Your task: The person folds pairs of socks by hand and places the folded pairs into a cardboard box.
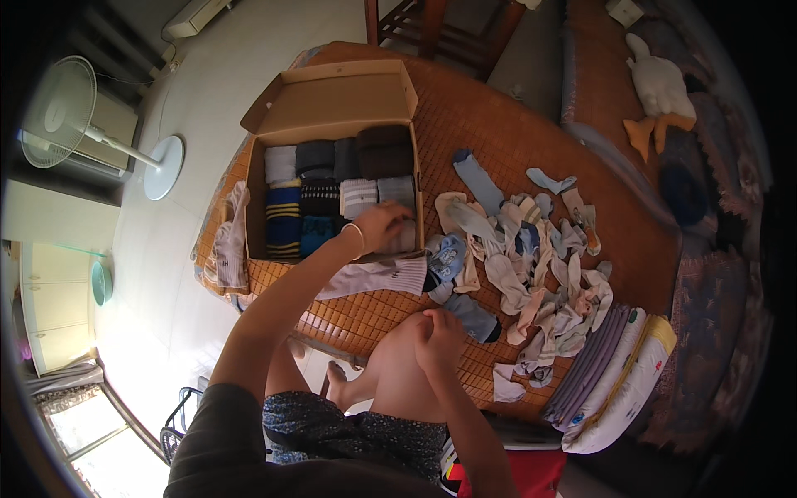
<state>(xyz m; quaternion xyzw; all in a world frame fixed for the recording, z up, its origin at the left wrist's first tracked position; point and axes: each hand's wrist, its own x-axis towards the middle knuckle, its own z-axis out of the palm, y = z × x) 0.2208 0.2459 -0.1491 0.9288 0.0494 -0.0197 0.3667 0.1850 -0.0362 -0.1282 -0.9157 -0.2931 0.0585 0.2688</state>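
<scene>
A cardboard box with its lid raised stands on a woven bamboo mat, holding rows of folded socks. My left hand, a bangle at its wrist, reaches over the box's near right corner, above a folded grey sock; whether it grips the sock is unclear. My right hand rests on my knee with curled fingers, and nothing shows in it. A pale ribbed sock lies along the box's near side, another at its left. Right of the box spreads a heap of loose socks, with a blue-grey sock near my right hand.
Folded bedding is stacked at the mat's right edge. A white plush toy lies farther back on the right. A standing fan is on the floor at left. Wooden furniture stands beyond the bamboo mat.
</scene>
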